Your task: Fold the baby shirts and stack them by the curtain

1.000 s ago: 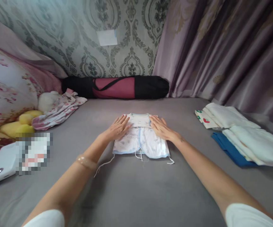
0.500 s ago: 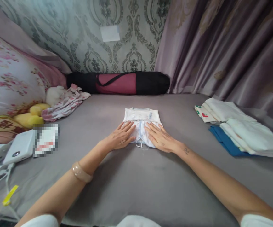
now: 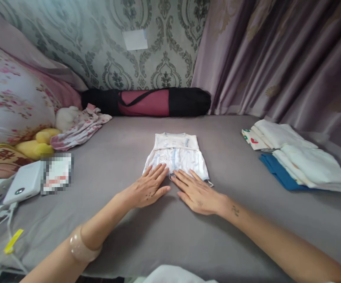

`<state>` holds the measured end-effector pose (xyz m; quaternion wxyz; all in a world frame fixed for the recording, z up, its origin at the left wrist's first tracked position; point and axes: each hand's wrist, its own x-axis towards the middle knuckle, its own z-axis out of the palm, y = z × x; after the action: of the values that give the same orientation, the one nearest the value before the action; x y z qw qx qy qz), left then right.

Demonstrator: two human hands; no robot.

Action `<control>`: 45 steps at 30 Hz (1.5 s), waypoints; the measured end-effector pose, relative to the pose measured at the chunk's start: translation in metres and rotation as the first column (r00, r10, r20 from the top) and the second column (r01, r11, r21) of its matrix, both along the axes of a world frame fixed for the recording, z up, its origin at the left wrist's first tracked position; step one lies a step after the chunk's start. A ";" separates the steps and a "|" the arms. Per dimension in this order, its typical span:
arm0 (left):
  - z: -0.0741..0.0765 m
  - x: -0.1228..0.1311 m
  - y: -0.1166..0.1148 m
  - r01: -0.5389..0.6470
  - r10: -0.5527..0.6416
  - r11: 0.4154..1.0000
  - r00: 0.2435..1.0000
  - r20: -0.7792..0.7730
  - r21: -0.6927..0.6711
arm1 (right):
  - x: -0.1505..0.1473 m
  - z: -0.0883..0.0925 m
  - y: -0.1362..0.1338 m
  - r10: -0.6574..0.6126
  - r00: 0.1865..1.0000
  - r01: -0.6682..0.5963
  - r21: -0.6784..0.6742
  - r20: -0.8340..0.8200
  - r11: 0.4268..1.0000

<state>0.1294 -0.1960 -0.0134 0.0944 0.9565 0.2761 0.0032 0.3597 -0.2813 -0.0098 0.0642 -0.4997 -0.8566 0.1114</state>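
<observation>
A small white sleeveless baby garment (image 3: 174,151) with pale blue trim lies flat in the middle of the grey bed sheet (image 3: 170,239). Its upper part is a plain yoke and its lower part flares out, with a thin string loop at the lower right corner. My left hand (image 3: 151,186) rests with fingers stretched over the lower left edge of the garment. My right hand (image 3: 198,190) lies likewise on its lower right edge, fingers spread. Both hands cover parts of the hem, and neither grips the cloth.
Folded white clothes (image 3: 308,165) and a blue cloth (image 3: 285,175) lie at the right. A black and maroon long bag (image 3: 146,103) stands against the wall. At the left are a power bank (image 3: 25,182), cables, yellow plush (image 3: 36,147) and a floral pillow (image 3: 13,98).
Both hands have slid toward me, from the garment's middle to its lower edge. The lower part of the garment now lies spread wider.
</observation>
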 end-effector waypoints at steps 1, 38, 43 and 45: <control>-0.001 -0.003 -0.004 0.006 -0.006 1.000 1.000 -0.012 -0.008 | -0.001 -0.001 -0.004 0.009 1.000 -0.009 -0.008 -0.003 1.000; 0.000 -0.055 0.057 0.112 -0.135 0.988 0.960 0.244 0.108 | 0.093 -0.007 0.000 -0.086 0.979 0.118 0.171 -0.187 0.978; 0.003 -0.051 0.054 0.114 -0.120 0.993 0.948 0.294 0.040 | 0.092 -0.011 0.005 -0.151 0.933 0.193 0.102 -0.327 0.976; 0.003 -0.051 0.054 0.112 -0.108 0.994 0.937 0.332 0.007 | 0.093 -0.014 0.007 -0.156 0.915 0.213 0.115 -0.373 0.970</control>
<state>0.0787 -0.1422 -0.0105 0.1454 0.9556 0.2021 0.1573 0.4526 -0.2742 -0.0242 0.2689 -0.5430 -0.7851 0.1286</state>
